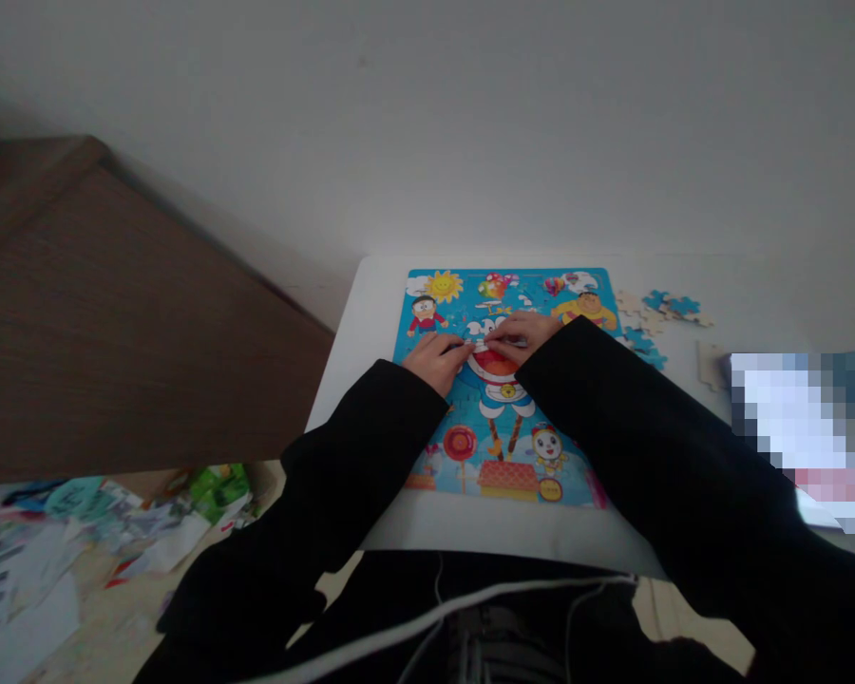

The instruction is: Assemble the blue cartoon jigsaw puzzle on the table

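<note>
When tracing left to right, start at the left hand [434, 359], with bent fingertips on the puzzle [500, 391]; cannot tell whether clamped on anything. Note the puzzle directly beneath both hands, flat on the table [352, 342], with long axis apparently running away from the body. Find the right hand [525, 332] equally near, with thumb and forefinger nearly together, hold unclear. Farther right, see loose pieces [674, 304] beside the puzzle.

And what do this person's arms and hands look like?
The left sleeve and right sleeve are long, black and plain, reaching about the wrists, with no markings visible. The left hand and right hand wear no gloves.
</note>
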### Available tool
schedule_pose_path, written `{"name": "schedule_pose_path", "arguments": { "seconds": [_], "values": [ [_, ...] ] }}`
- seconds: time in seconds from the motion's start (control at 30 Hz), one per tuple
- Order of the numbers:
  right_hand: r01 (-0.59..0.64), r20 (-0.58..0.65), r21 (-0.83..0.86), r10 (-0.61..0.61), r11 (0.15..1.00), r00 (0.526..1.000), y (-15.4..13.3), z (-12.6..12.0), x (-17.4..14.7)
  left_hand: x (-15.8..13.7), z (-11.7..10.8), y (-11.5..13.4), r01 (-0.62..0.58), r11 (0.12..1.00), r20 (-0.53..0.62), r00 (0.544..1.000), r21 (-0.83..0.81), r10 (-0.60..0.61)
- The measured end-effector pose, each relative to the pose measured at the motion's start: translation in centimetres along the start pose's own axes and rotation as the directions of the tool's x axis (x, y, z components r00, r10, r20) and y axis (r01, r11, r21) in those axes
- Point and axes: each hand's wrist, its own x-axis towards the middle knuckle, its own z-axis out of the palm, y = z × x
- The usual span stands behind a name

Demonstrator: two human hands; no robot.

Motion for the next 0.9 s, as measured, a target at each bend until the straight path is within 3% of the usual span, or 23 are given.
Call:
{"name": "schedule_pose_path", "arguments": {
  "seconds": [0.37,0.77,0.9],
  "values": [
    [0.081,-0.037,-0.080,-0.084,0.994,0.996,-0.07,0.42,-0.13,0.09,0.38,-0.17,-0.107,0.994,-0.120,0.987,0.016,0.109],
    [0.079,0.022,-0.064,-0.077,0.995,0.997,-0.33,0.10,0.11,0.11,0.22,-0.05,0.004,0.992,-0.072,0.997,-0.130,-0.014],
    [0.127,-0.030,-0.027,-0.127,0.992,0.991,-0.14,0.33,-0.01,0.09,0.03,-0.09,0.039,0.993,-0.051,0.998,-0.110,-0.045]
  ]
}}
